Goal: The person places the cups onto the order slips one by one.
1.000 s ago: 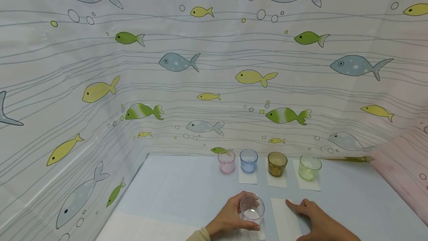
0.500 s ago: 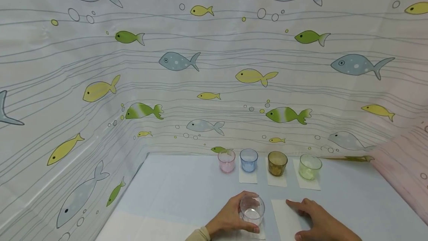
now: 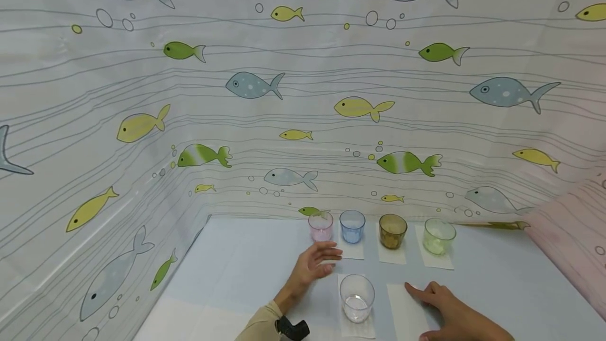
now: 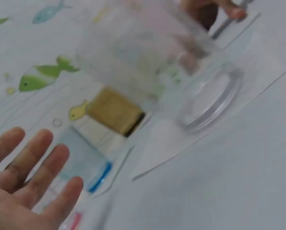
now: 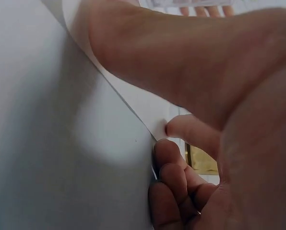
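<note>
My left hand [image 3: 307, 267] is in the air with its fingers spread and holds nothing, just in front of the pink glass [image 3: 321, 225]. A clear glass [image 3: 357, 299] stands upright on a white paper strip [image 3: 357, 329], apart from that hand; the left wrist view shows the glass blurred, close up. My right hand [image 3: 445, 307] rests at another white paper strip [image 3: 404, 314] to the right. Its index fingertip touches the strip's far end and its thumb lies at the near part. In the right wrist view the other fingers [image 5: 164, 201] are curled beside the strip's edge.
Along the back stand a blue glass [image 3: 352, 228], a brown glass [image 3: 392, 233] and a green glass [image 3: 438, 238], each on a paper strip. Behind them rises a fish-patterned curtain [image 3: 265, 141], which also closes off both sides of the pale table [image 3: 227, 278].
My left hand has let go of the clear glass and moved up and left toward the pink glass. My right hand has stayed almost in place, its paper strip shifting slightly right.
</note>
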Available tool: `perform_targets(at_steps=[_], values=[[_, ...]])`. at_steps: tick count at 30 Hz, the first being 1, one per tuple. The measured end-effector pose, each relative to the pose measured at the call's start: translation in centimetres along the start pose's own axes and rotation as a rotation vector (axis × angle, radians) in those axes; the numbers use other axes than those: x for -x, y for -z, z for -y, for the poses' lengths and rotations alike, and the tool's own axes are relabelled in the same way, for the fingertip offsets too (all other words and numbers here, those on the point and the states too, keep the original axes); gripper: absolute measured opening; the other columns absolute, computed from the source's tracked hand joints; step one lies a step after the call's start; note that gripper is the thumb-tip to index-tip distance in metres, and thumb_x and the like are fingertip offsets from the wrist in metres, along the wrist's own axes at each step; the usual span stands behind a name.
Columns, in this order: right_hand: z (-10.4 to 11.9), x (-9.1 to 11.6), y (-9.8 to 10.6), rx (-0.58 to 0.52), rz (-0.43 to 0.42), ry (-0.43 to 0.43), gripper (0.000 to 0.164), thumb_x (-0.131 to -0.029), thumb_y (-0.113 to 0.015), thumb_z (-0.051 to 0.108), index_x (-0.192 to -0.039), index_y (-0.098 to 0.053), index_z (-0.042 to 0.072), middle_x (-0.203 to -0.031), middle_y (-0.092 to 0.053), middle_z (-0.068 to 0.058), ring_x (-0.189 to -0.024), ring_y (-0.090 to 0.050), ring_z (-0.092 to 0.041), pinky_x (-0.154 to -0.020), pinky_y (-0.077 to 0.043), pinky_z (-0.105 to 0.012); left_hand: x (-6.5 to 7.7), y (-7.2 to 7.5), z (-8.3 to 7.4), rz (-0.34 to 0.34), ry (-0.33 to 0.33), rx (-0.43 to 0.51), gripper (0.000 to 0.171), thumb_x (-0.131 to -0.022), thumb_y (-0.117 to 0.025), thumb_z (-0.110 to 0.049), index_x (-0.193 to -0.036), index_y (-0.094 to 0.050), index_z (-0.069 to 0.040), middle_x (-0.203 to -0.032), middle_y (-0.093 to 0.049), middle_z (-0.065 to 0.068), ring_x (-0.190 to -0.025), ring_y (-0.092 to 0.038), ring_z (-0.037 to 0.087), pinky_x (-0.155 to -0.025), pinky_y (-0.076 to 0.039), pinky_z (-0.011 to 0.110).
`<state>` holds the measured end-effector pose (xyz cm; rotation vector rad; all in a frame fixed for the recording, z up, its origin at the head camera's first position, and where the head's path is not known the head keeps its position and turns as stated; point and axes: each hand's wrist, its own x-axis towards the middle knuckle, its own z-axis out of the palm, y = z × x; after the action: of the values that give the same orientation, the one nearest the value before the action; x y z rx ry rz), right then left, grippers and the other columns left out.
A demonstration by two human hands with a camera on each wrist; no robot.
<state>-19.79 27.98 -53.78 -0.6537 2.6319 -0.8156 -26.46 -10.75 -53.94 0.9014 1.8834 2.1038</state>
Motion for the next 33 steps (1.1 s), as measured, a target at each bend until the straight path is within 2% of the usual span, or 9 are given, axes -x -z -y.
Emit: perform_targets(at_steps=[6, 8, 10, 12, 15, 19, 20, 26, 33], values=[[0.0, 0.4, 0.2, 0.007, -0.027, 0.074, 0.103, -0.078, -0.093, 0.050, -0.158, -0.048, 0.005, -0.101, -0.045, 0.001, -0.092, -0.038, 0.000, -0.082, -0.046, -0.022, -1.1, 4.1, -0.3, -0.420, -0.034, -0.083, 0.045, -0.100, -0.071, -0.008, -0.137, -0.055, 0.013, -0.131, -0.064, 0.038, -0.112, -0.071, 0.017, -0.097, -0.059, 0.024], [-0.1, 0.5, 0.2, 0.016, -0.038, 0.094, 0.104, -0.077, -0.093, 0.050, -0.158, -0.048, 0.005, -0.101, -0.045, 0.001, -0.093, -0.037, 0.000, -0.081, -0.046, -0.023, -1.6, 4.9, -0.2, -0.509, -0.032, -0.105, 0.044, -0.098, -0.074, -0.008, -0.133, -0.057, 0.013, -0.127, -0.067, 0.035, -0.108, -0.071, 0.014, -0.095, -0.060, 0.023], [-0.3, 0.6, 0.2, 0.023, -0.043, 0.097, 0.105, -0.076, -0.094, 0.052, -0.158, -0.048, 0.006, -0.102, -0.045, 0.001, -0.093, -0.038, 0.001, -0.082, -0.047, -0.023, -1.9, 5.3, 0.0, -0.549, -0.025, -0.128, 0.048, -0.096, -0.076, -0.008, -0.134, -0.057, 0.013, -0.129, -0.066, 0.033, -0.111, -0.069, 0.020, -0.094, -0.059, 0.022], [-0.3, 0.5, 0.2, 0.021, -0.038, 0.079, 0.106, -0.075, -0.094, 0.051, -0.158, -0.048, 0.007, -0.103, -0.046, 0.001, -0.094, -0.038, 0.000, -0.084, -0.048, -0.023, -2.4, 5.5, 0.3, -0.557, -0.015, -0.137, 0.055, -0.094, -0.078, -0.008, -0.138, -0.054, 0.012, -0.134, -0.062, 0.032, -0.121, -0.065, 0.032, -0.095, -0.058, 0.022], [-0.2, 0.3, 0.1, 0.021, -0.035, 0.061, 0.106, -0.073, -0.095, 0.051, -0.158, -0.049, 0.007, -0.104, -0.049, 0.001, -0.094, -0.040, 0.000, -0.084, -0.050, -0.024, -3.3, 5.8, 0.7, -0.539, 0.003, -0.191, 0.066, -0.092, -0.081, -0.010, -0.146, -0.047, 0.010, -0.144, -0.055, 0.032, -0.134, -0.055, 0.047, -0.107, -0.056, 0.037], [0.1, 0.1, -0.1, 0.019, -0.032, 0.034, 0.106, -0.071, -0.096, 0.051, -0.157, -0.051, 0.008, -0.105, -0.051, 0.001, -0.094, -0.041, -0.001, -0.084, -0.051, -0.024, -4.5, 6.1, 1.0, -0.485, 0.048, -0.277, 0.081, -0.090, -0.084, -0.018, -0.154, -0.040, 0.005, -0.151, -0.051, 0.030, -0.140, -0.050, 0.049, -0.118, -0.042, 0.063], [0.0, 0.0, -0.1, 0.017, -0.031, 0.031, 0.106, -0.071, -0.096, 0.051, -0.157, -0.051, 0.008, -0.105, -0.051, 0.001, -0.094, -0.041, -0.002, -0.084, -0.051, -0.024, -4.9, 6.1, 1.2, -0.466, 0.059, -0.288, 0.084, -0.089, -0.085, -0.020, -0.155, -0.039, 0.005, -0.152, -0.050, 0.029, -0.141, -0.050, 0.048, -0.119, -0.039, 0.065], [0.1, 0.0, -0.3, -0.008, -0.021, -0.012, 0.105, -0.072, -0.096, 0.050, -0.157, -0.050, 0.009, -0.106, -0.050, 0.000, -0.095, -0.043, -0.006, -0.086, -0.052, -0.026, -6.3, 5.5, 1.9, -0.370, 0.074, -0.304, 0.082, -0.086, -0.086, -0.018, -0.152, -0.042, 0.002, -0.152, -0.051, 0.030, -0.141, -0.050, 0.049, -0.119, -0.039, 0.066], [0.1, 0.1, -0.2, -0.004, -0.030, -0.007, 0.106, -0.072, -0.096, 0.050, -0.158, -0.050, 0.011, -0.105, -0.047, 0.001, -0.095, -0.041, -0.005, -0.086, -0.051, -0.026, -7.4, 4.8, 3.4, -0.429, 0.039, -0.339, 0.074, -0.085, -0.089, -0.015, -0.147, -0.052, 0.002, -0.145, -0.061, 0.025, -0.135, -0.057, 0.045, -0.116, -0.044, 0.064]])
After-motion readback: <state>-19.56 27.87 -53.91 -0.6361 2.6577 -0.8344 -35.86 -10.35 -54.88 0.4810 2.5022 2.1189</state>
